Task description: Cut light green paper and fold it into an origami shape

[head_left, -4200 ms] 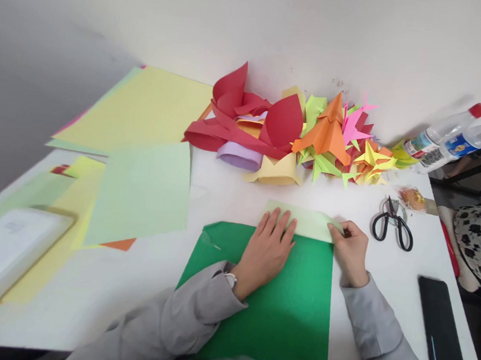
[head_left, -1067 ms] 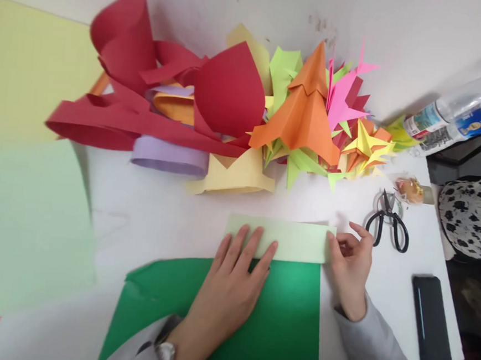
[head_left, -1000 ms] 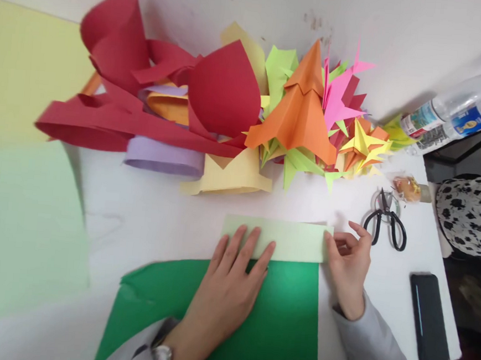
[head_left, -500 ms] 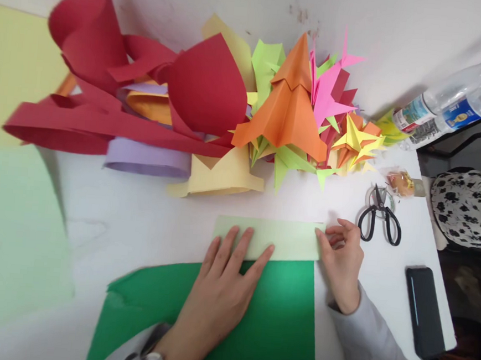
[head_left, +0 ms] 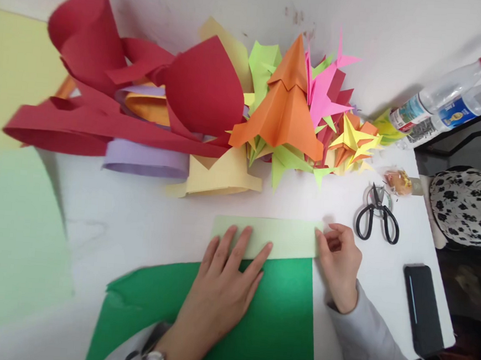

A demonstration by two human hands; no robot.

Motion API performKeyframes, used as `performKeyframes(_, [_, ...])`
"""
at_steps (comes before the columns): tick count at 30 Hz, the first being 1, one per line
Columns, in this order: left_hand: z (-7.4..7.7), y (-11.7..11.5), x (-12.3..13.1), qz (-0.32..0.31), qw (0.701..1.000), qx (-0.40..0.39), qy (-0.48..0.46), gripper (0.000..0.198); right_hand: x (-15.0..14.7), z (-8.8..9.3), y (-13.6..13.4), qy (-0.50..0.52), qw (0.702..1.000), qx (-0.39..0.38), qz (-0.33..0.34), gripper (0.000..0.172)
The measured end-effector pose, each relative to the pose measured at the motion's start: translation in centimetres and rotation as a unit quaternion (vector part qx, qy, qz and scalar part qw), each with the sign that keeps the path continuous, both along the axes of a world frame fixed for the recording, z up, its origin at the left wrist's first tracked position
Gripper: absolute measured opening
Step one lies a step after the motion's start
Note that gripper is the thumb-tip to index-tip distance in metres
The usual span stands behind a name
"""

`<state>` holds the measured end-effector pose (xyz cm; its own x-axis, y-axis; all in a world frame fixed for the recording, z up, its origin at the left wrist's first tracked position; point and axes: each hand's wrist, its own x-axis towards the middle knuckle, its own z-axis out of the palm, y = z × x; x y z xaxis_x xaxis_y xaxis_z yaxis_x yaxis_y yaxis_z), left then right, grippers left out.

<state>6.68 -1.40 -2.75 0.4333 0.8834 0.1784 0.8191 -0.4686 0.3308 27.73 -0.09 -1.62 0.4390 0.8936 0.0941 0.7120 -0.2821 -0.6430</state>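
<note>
A pale green paper strip (head_left: 290, 238) lies lengthwise on the white table, its lower edge along the top of a dark green sheet (head_left: 283, 316). My left hand (head_left: 221, 292) is open, fingers spread, with the fingertips resting on the left half of the strip and the palm over the dark green sheet. At the strip's right end, my right hand (head_left: 340, 265) is closed, thumb and fingers pinching the corner. Black-handled scissors (head_left: 377, 213) lie just beyond my right hand.
Red paper loops (head_left: 208, 86), a purple paper ring (head_left: 146, 159) and folded orange paper (head_left: 291, 114) crowd the back. Bottles (head_left: 447, 96) lean at the back right. A black phone (head_left: 424, 308) lies near the right edge. Large pale green paper (head_left: 11, 239) covers the left.
The view has shifted slightly. My right fingers have curled in a little more at the strip's right end; my left hand stays spread on the strip.
</note>
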Motion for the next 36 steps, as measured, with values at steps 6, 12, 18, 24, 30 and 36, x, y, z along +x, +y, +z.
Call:
performKeyframes(6, [-0.01, 0.0, 0.03, -0.002, 1.0, 0.002, 0.005, 0.039, -0.04, 0.14, 0.2, -0.032, 0.999, -0.008, -0.004, 0.025])
performKeyframes(12, [-0.09, 0.01, 0.0, -0.003, 1.0, 0.005, 0.007, 0.04, 0.0, 0.18, 0.24, -0.043, 0.999, -0.014, -0.006, 0.024])
performKeyframes(18, [0.09, 0.14, -0.04, -0.025, 1.0, 0.008, 0.018, 0.04, 0.05, 0.08, 0.21, -0.039, 0.999, -0.012, 0.0, 0.024])
performKeyframes(24, [0.12, 0.16, -0.03, -0.027, 0.999, 0.013, 0.027, 0.041, 0.06, 0.11, 0.28, -0.05, 0.999, -0.012, 0.002, 0.024])
performKeyframes(30, [0.08, 0.13, 0.01, -0.022, 0.999, 0.012, 0.031, 0.04, 0.07, 0.19, 0.29, -0.062, 0.998, -0.002, 0.006, 0.026])
performKeyframes(36, [0.28, 0.14, 0.1, -0.022, 0.999, -0.001, 0.037, 0.042, 0.4, -0.13, 0.2, -0.086, 0.994, 0.034, 0.052, 0.027])
